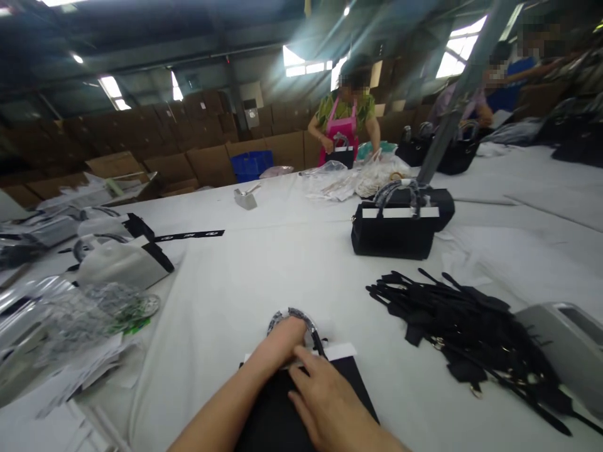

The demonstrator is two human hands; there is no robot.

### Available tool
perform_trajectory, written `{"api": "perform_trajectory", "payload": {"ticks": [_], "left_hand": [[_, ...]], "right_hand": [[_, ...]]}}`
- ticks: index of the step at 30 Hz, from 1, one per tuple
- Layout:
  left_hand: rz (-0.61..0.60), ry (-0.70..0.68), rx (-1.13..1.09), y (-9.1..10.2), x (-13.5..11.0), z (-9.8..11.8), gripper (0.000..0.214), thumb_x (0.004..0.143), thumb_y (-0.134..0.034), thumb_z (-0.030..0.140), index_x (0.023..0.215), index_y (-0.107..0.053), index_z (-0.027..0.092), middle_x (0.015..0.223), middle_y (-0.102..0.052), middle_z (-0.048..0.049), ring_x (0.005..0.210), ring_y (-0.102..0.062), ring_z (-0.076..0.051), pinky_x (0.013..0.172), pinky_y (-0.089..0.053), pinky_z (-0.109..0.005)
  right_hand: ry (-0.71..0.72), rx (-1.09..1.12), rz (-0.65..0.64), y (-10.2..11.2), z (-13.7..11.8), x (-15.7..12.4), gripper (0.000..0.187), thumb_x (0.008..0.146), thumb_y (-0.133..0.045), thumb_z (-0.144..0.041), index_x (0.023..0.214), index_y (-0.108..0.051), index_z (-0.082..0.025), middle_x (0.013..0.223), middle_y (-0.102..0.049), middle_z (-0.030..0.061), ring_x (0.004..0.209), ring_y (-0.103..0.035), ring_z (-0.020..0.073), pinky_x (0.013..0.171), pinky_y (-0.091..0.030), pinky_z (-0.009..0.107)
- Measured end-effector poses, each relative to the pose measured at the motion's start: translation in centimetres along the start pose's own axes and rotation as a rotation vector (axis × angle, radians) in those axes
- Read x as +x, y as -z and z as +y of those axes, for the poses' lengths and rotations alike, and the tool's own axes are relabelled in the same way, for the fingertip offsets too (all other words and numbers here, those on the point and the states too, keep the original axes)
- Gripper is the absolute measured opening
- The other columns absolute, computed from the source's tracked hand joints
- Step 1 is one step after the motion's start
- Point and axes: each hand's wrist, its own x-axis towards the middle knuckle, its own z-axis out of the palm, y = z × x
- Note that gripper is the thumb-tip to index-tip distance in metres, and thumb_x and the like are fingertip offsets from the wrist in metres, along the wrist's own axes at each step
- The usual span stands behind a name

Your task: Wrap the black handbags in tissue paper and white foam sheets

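A black handbag (277, 411) lies in front of me at the table's near edge, with plastic-wrapped handles (272, 321) and a white paper strip (342, 352) along its top. My left hand (288, 333) reaches over the bag's top between the handles, its fingers hidden from me. Against the front of the bag, just below the top edge, rests my right hand (325, 392), its fingers apart and slightly bent. Its fingertips are close to my left wrist.
To the right are a pile of black straps (452, 320) with metal clips and a grey box (565, 342). Farther back stand black handbags (396, 235). Wrapped bags (122, 260) and white papers (47, 402) lie left. Across the table, a person in a pink apron (343, 129) handles a bag.
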Motion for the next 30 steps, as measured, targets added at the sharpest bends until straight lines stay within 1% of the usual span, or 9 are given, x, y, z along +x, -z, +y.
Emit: {"api": "perform_trajectory", "payload": {"ticks": [3, 6, 12, 15, 18, 21, 24, 27, 30], "left_hand": [[-0.022, -0.096, -0.010, 0.8, -0.5, -0.5, 0.018, 0.074, -0.053, 0.019, 0.082, -0.068, 0.014, 0.083, -0.071, -0.0097, 0.076, -0.066, -0.019, 0.064, -0.048, -0.024], [-0.017, -0.203, -0.029, 1.6, -1.0, -1.1, 0.013, 0.073, -0.054, 0.022, 0.075, -0.066, 0.017, 0.075, -0.070, -0.0051, 0.067, -0.062, -0.016, 0.055, -0.043, -0.022], [0.141, -0.369, -0.068, 1.8, -2.0, -1.8, 0.013, 0.077, -0.053, 0.023, 0.065, -0.055, 0.017, 0.081, -0.063, -0.0018, 0.077, -0.056, -0.014, 0.071, -0.044, -0.025], [0.288, -0.364, -0.128, 2.9, -3.1, -1.5, 0.019, 0.086, -0.043, 0.023, 0.069, -0.050, 0.018, 0.084, -0.056, -0.0017, 0.079, -0.052, -0.013, 0.073, -0.042, -0.025], [0.459, -0.433, -0.260, 5.2, -4.9, -0.9, 0.022, 0.091, -0.038, 0.025, 0.075, -0.052, 0.018, 0.080, -0.048, -0.0001, 0.074, -0.049, -0.012, 0.070, -0.040, -0.024], [0.424, -0.530, -0.298, 6.9, -6.6, -1.1, 0.020, 0.091, -0.039, 0.026, 0.086, -0.058, 0.020, 0.083, -0.048, 0.0001, 0.071, -0.049, -0.011, 0.068, -0.041, -0.024], [0.371, -0.450, -0.270, 6.4, -7.2, -2.4, 0.020, 0.086, -0.052, 0.027, 0.104, -0.059, 0.023, 0.105, -0.053, -0.0040, 0.086, -0.054, -0.015, 0.079, -0.046, -0.029], [0.435, -0.314, -0.308, 4.3, -7.4, -3.6, 0.034, 0.080, -0.060, 0.024, 0.114, -0.056, 0.024, 0.115, -0.060, -0.0057, 0.101, -0.055, -0.022, 0.093, -0.045, -0.041], [0.533, -0.273, -0.454, 2.2, -8.0, -3.9, 0.021, 0.089, -0.048, 0.022, 0.104, -0.062, 0.024, 0.111, -0.066, -0.0029, 0.104, -0.058, -0.020, 0.098, -0.044, -0.039]], "right_hand": [[0.003, -0.086, 0.005, -2.8, 0.5, -1.0, 0.021, 0.082, -0.054, -0.017, 0.101, -0.062, -0.017, 0.107, -0.062, 0.0110, 0.102, -0.057, 0.0281, 0.093, -0.048, 0.045], [0.015, -0.084, -0.030, -3.5, 2.1, -0.9, 0.018, 0.082, -0.051, -0.014, 0.095, -0.063, -0.019, 0.096, -0.063, 0.0074, 0.094, -0.059, 0.0250, 0.089, -0.050, 0.043], [0.024, -0.109, -0.118, -4.0, 3.6, -0.2, 0.016, 0.082, -0.051, -0.013, 0.089, -0.064, -0.019, 0.089, -0.064, 0.0066, 0.084, -0.061, 0.0216, 0.080, -0.051, 0.034], [0.002, -0.109, -0.162, -3.8, 3.5, -0.2, 0.016, 0.084, -0.049, -0.014, 0.087, -0.064, -0.019, 0.086, -0.064, 0.0058, 0.081, -0.060, 0.0200, 0.078, -0.049, 0.031], [-0.028, -0.083, -0.177, -2.9, 2.6, -0.4, 0.018, 0.089, -0.046, -0.017, 0.087, -0.064, -0.019, 0.089, -0.063, 0.0054, 0.084, -0.059, 0.0199, 0.080, -0.048, 0.031], [-0.054, -0.053, -0.154, -2.0, 1.5, -0.5, 0.017, 0.090, -0.046, -0.020, 0.091, -0.063, -0.020, 0.095, -0.063, 0.0052, 0.092, -0.058, 0.0206, 0.086, -0.046, 0.033], [-0.039, -0.043, -0.142, -1.8, 1.5, -0.5, 0.014, 0.090, -0.048, -0.020, 0.089, -0.062, -0.020, 0.092, -0.062, 0.0048, 0.090, -0.058, 0.0201, 0.086, -0.047, 0.034], [0.038, -0.042, 0.020, -1.9, 2.2, -0.7, 0.011, 0.089, -0.050, -0.017, 0.086, -0.061, -0.020, 0.085, -0.061, 0.0035, 0.083, -0.058, 0.0185, 0.080, -0.048, 0.032], [0.076, -0.114, 0.393, -1.7, 2.5, -0.9, 0.008, 0.088, -0.050, -0.015, 0.090, -0.057, -0.018, 0.086, -0.059, 0.0056, 0.084, -0.057, 0.0195, 0.077, -0.048, 0.034]]}}
